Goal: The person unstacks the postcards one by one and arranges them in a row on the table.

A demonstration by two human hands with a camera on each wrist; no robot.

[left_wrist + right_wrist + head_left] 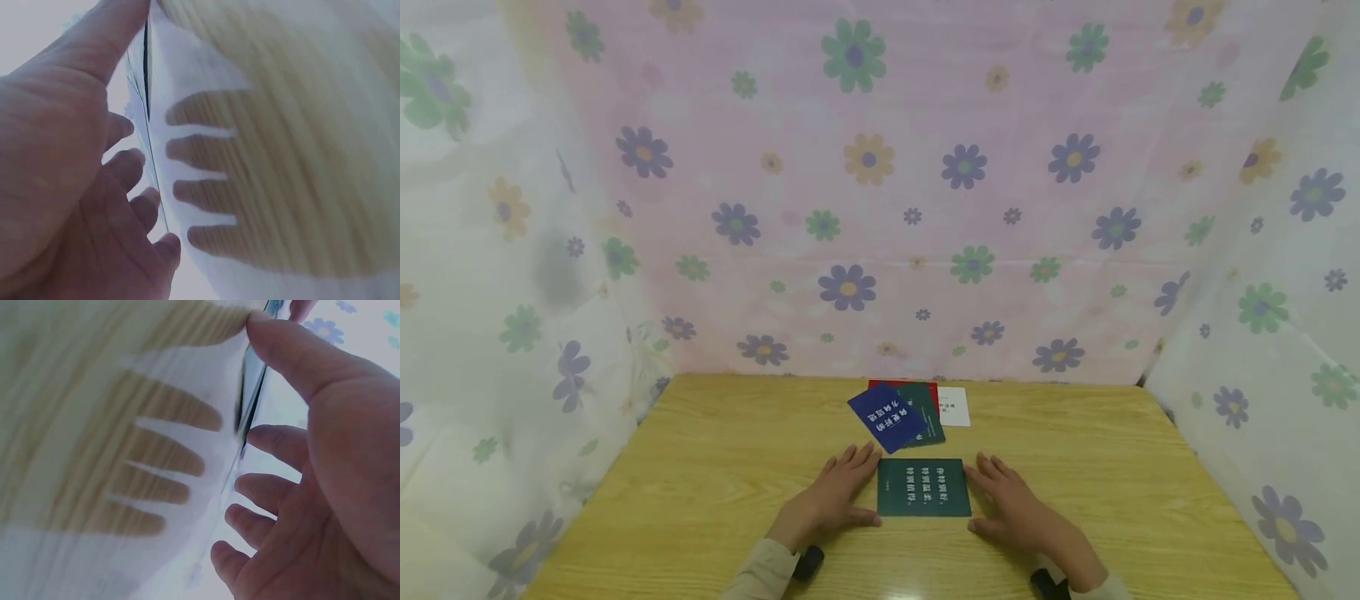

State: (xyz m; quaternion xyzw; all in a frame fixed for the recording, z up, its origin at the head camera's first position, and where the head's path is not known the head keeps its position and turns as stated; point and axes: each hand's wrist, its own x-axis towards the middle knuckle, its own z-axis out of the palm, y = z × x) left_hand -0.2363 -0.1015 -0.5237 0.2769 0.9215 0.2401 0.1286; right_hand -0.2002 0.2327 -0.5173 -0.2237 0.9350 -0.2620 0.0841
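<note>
A thin dark green booklet [923, 487] with columns of white characters lies flat on the wooden table [737, 450] between the two hands. My left hand [833, 493] rests at its left edge, fingers extended forward and thumb spread near the lower left corner. At the opposite edge is my right hand [1017, 510], with straight fingers near the upper right corner and the thumb by the lower right one. Both wrist views show spread, loosely straight fingers at table height, beside a thin dark edge. Neither hand curls around anything.
Beyond the green booklet lies an overlapping pile: a blue booklet [886, 418] on top, another dark green one [934, 427], a red one [904, 383] and a white one [957, 408]. Flower-patterned cloth [917, 192] encloses the table at the back and both sides.
</note>
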